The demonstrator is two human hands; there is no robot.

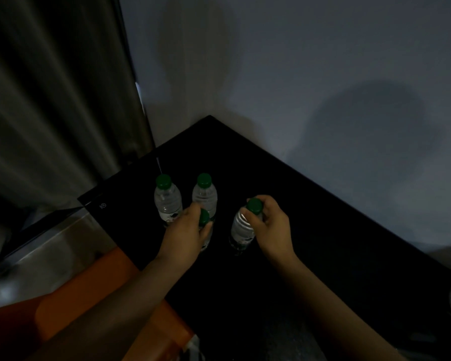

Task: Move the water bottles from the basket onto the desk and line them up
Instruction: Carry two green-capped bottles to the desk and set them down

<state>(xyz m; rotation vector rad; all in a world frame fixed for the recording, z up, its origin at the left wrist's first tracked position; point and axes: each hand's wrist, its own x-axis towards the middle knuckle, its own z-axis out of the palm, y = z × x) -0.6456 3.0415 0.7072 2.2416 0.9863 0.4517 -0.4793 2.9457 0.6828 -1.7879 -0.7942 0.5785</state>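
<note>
On the dark bench (pixel 323 243), my left hand (pixel 185 231) grips the left-hand bottle (pixel 204 217) round its neck while my right hand (pixel 270 225) pinches the right-hand bottle (pixel 241 231) just under its green cap, both bottles roughly upright (whether their bases are fully down is lost in the dim light). Just beyond my left hand stand the far-left bottle (pixel 167 201) and the back bottle (pixel 205 196), side by side. The right-hand bottle stands apart to the right, nearest my right hand, so I judge it must shift left to join a row.
</note>
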